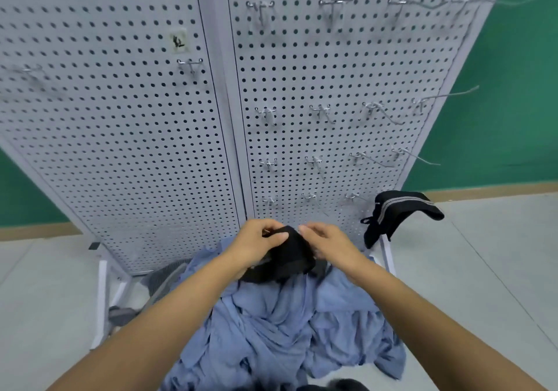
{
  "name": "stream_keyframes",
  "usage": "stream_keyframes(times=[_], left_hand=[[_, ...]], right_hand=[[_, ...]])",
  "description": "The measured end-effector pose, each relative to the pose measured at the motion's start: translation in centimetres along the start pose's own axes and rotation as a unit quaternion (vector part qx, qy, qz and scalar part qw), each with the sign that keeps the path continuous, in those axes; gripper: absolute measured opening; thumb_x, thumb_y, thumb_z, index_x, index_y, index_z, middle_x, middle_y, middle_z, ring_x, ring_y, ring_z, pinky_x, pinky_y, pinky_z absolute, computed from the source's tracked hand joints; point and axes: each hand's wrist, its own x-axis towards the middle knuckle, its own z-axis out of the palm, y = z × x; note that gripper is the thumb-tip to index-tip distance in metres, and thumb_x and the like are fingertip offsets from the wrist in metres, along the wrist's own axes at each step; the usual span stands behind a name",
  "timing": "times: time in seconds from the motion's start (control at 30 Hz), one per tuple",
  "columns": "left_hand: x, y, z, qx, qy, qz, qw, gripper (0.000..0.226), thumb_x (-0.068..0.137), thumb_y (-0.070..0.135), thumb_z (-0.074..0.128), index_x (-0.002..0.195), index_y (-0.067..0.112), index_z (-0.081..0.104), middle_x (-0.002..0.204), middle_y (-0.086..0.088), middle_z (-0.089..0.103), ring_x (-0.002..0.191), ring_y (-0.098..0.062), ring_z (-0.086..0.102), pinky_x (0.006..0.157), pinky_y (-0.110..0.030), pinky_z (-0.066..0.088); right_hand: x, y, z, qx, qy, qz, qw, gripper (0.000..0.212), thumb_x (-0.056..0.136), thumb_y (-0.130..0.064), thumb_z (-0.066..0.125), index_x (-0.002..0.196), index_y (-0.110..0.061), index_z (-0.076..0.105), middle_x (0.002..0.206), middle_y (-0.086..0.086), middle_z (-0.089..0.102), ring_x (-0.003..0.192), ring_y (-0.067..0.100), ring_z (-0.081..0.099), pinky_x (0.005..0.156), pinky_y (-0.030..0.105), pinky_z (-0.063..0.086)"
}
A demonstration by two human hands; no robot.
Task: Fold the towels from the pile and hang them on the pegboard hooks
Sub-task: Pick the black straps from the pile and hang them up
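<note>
A small black towel is bunched between both hands, just above a pile of crumpled blue towels. My left hand grips its left side with curled fingers. My right hand pinches its upper right edge. Another black towel with grey stripes hangs on a low hook at the right edge of the pegboard. Several bare metal hooks stick out of the right panel.
The white pegboard stands on a white frame on a pale grey floor. A grey striped cloth lies under the pile's left side. A green wall runs behind. A dark object shows at the bottom edge.
</note>
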Motion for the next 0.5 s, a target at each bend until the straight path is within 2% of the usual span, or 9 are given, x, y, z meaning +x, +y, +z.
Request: stream_keyframes(times=[0.03, 0.1, 0.17, 0.27, 0.33, 0.4, 0.47, 0.5], left_hand=[[-0.4, 1.2, 0.5, -0.017, 0.012, 0.007, 1.000, 0.009, 0.091, 0.011, 0.062, 0.087, 0.017, 0.069, 0.084, 0.002, 0.069, 0.084, -0.013, 0.063, 0.081, -0.023, 0.051], [-1.1, 3.7, 1.7, -0.040, 0.012, 0.012, 0.999, 0.011, 0.092, 0.006, 0.059, 0.096, 0.010, 0.068, 0.088, -0.001, 0.067, 0.084, -0.012, 0.060, 0.077, -0.016, 0.049], [-1.5, 5.7, 2.7, -0.045, 0.006, 0.011, 0.999, 0.017, 0.093, 0.003, 0.056, 0.104, 0.006, 0.068, 0.093, -0.005, 0.066, 0.087, -0.013, 0.059, 0.077, -0.015, 0.049], [-1.8, 6.8, 3.6, -0.041, -0.005, -0.001, 0.999, 0.020, 0.094, 0.001, 0.053, 0.107, 0.008, 0.067, 0.098, -0.006, 0.067, 0.092, -0.015, 0.060, 0.082, -0.023, 0.051], [-1.8, 6.3, 3.7, -0.027, -0.008, -0.008, 1.000, 0.016, 0.093, 0.001, 0.054, 0.102, 0.008, 0.065, 0.098, -0.005, 0.065, 0.087, -0.012, 0.060, 0.074, -0.020, 0.051], [-1.5, 4.9, 3.5, 0.044, -0.009, -0.009, 0.999, 0.013, 0.093, 0.002, 0.056, 0.103, 0.007, 0.063, 0.097, -0.004, 0.062, 0.083, -0.011, 0.057, 0.072, -0.020, 0.049], [-0.8, 2.8, 3.3, 0.117, -0.017, -0.007, 0.993, 0.018, 0.090, -0.002, 0.057, 0.107, 0.000, 0.064, 0.098, -0.006, 0.061, 0.090, -0.015, 0.056, 0.086, -0.028, 0.049], [-0.2, 1.7, 3.3, 0.149, -0.024, -0.006, 0.989, 0.021, 0.089, -0.004, 0.058, 0.109, -0.001, 0.063, 0.101, -0.007, 0.061, 0.093, -0.016, 0.055, 0.092, -0.030, 0.048]], right_hand=[[-1.1, -1.1, -0.8, 0.029, -0.019, 0.005, 0.999, 0.032, 0.094, -0.037, 0.056, 0.112, -0.012, 0.064, 0.105, 0.001, 0.068, 0.100, 0.014, 0.064, 0.083, 0.021, 0.050], [-2.9, -2.8, -2.1, 0.051, -0.049, -0.002, 0.998, 0.030, 0.092, -0.034, 0.061, 0.111, -0.011, 0.064, 0.103, -0.001, 0.069, 0.094, 0.008, 0.066, 0.078, 0.016, 0.052], [-3.9, -3.8, -3.4, 0.020, -0.033, -0.027, 0.999, 0.022, 0.090, -0.021, 0.065, 0.107, -0.007, 0.063, 0.102, 0.003, 0.069, 0.087, 0.006, 0.064, 0.072, 0.013, 0.052], [-4.5, -3.9, -4.8, -0.042, 0.005, -0.054, 0.998, 0.011, 0.089, -0.008, 0.065, 0.099, -0.003, 0.064, 0.096, 0.009, 0.068, 0.085, 0.014, 0.062, 0.067, 0.012, 0.049], [-4.8, -3.3, -5.6, -0.108, 0.032, -0.075, 0.991, 0.005, 0.088, -0.007, 0.066, 0.092, -0.007, 0.064, 0.086, 0.005, 0.065, 0.082, 0.016, 0.060, 0.064, 0.012, 0.045], [-4.8, -2.3, -6.4, -0.130, 0.061, -0.082, 0.986, 0.005, 0.088, -0.008, 0.066, 0.092, -0.009, 0.066, 0.087, 0.005, 0.066, 0.083, 0.019, 0.062, 0.070, 0.020, 0.050], [-4.7, -1.2, -7.3, -0.108, 0.069, -0.081, 0.988, 0.009, 0.087, -0.007, 0.067, 0.096, -0.009, 0.067, 0.093, 0.007, 0.070, 0.089, 0.022, 0.066, 0.083, 0.036, 0.054], [-4.7, -0.8, -7.8, -0.104, 0.064, -0.083, 0.989, 0.010, 0.087, -0.007, 0.067, 0.097, -0.008, 0.068, 0.094, 0.007, 0.070, 0.090, 0.021, 0.067, 0.086, 0.038, 0.054]])
